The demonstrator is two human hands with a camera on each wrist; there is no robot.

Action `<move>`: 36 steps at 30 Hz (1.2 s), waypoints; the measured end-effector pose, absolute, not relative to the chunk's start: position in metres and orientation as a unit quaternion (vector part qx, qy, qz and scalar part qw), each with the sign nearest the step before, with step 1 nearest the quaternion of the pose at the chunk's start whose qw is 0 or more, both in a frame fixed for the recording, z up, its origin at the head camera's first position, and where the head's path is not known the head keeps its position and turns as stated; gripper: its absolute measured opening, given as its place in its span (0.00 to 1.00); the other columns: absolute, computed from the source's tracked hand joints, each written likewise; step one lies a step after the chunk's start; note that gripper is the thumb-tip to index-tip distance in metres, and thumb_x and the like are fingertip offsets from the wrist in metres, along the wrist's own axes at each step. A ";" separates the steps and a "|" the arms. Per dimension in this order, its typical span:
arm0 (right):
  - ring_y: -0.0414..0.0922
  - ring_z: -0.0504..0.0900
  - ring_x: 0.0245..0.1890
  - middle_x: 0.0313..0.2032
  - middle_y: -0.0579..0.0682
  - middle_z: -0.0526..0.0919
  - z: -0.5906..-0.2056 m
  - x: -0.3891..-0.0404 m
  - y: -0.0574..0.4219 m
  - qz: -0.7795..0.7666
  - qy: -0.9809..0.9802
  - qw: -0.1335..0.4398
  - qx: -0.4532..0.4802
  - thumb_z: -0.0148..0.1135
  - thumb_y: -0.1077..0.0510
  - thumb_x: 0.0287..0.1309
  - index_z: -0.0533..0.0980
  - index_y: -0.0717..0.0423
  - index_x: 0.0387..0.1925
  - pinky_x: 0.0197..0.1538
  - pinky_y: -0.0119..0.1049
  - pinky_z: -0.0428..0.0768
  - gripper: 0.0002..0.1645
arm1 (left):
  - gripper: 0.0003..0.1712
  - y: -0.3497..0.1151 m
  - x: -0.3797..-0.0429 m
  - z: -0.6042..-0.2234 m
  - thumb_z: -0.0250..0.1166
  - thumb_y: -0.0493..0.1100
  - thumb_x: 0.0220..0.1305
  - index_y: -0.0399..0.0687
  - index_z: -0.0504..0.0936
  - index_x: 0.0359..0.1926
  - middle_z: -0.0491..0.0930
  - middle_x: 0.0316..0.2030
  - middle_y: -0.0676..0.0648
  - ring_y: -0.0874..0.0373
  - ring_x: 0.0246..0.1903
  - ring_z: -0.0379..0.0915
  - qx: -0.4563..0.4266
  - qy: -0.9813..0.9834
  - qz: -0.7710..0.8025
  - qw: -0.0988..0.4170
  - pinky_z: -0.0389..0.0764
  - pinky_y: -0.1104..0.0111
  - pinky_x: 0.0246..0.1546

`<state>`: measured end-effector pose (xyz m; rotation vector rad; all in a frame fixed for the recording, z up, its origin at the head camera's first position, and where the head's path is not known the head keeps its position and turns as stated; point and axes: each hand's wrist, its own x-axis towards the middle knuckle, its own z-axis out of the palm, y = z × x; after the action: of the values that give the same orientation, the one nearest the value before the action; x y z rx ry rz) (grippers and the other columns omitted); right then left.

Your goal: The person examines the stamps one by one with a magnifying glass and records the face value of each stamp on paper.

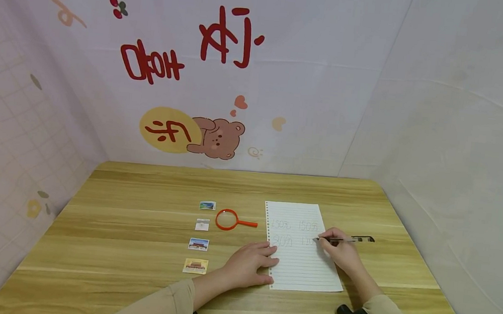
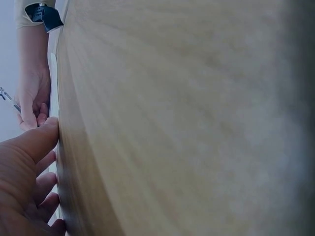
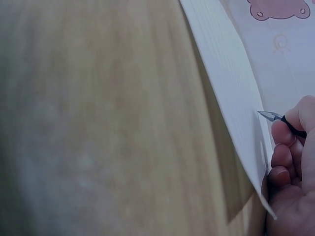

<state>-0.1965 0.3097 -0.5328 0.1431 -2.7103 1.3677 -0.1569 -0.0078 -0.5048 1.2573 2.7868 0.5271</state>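
Observation:
A lined sheet of loose-leaf paper (image 1: 306,271) lies on the wooden table, with handwritten figures in two rows. My right hand (image 1: 341,252) pinches a pen (image 1: 364,238), its tip at the end of the lower row. In the right wrist view the pen tip (image 3: 268,116) shows beyond curled fingers (image 3: 281,156). My left hand (image 1: 247,265) rests at the sheet's left edge, fingers spread and touching it. The left wrist view shows that hand's thumb (image 2: 37,140) and fingers along the edge.
An orange-red magnifying glass (image 1: 247,223) lies left of the paper. Farther left, several small stamp-like pictures form a column, from a green-blue one (image 1: 208,206) to a yellow one (image 1: 195,266). A printed cloth wall (image 1: 308,132) stands behind the table.

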 end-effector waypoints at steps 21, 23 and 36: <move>0.42 0.77 0.30 0.35 0.52 0.82 -0.533 -0.195 0.313 0.503 -0.862 0.039 0.044 0.69 0.59 0.61 0.83 0.59 0.38 0.31 0.32 0.76 0.07 | 0.29 -0.008 -0.158 -0.507 0.70 0.57 0.61 0.55 0.81 0.62 0.70 0.67 0.51 0.54 0.70 0.60 0.403 0.898 0.175 0.024 0.62 0.61 0.68; 0.42 0.77 0.31 0.35 0.52 0.82 -0.533 -0.195 0.314 0.505 -0.861 0.041 0.046 0.68 0.59 0.61 0.83 0.59 0.38 0.32 0.32 0.76 0.07 | 0.29 -0.008 -0.158 -0.507 0.70 0.57 0.61 0.55 0.81 0.62 0.70 0.67 0.51 0.54 0.70 0.60 0.403 0.898 0.175 0.025 0.62 0.61 0.68; 0.41 0.77 0.29 0.35 0.51 0.82 -0.535 -0.191 0.323 0.482 -0.873 0.073 0.011 0.68 0.60 0.61 0.82 0.58 0.39 0.30 0.31 0.76 0.06 | 0.30 -0.008 -0.158 -0.507 0.70 0.57 0.61 0.54 0.80 0.62 0.69 0.68 0.50 0.54 0.70 0.59 0.404 0.897 0.178 0.029 0.61 0.61 0.68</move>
<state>-0.1913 0.3226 -0.5353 0.0344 -2.6216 1.4486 -0.1576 -0.0080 -0.5066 1.2459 2.7665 0.5506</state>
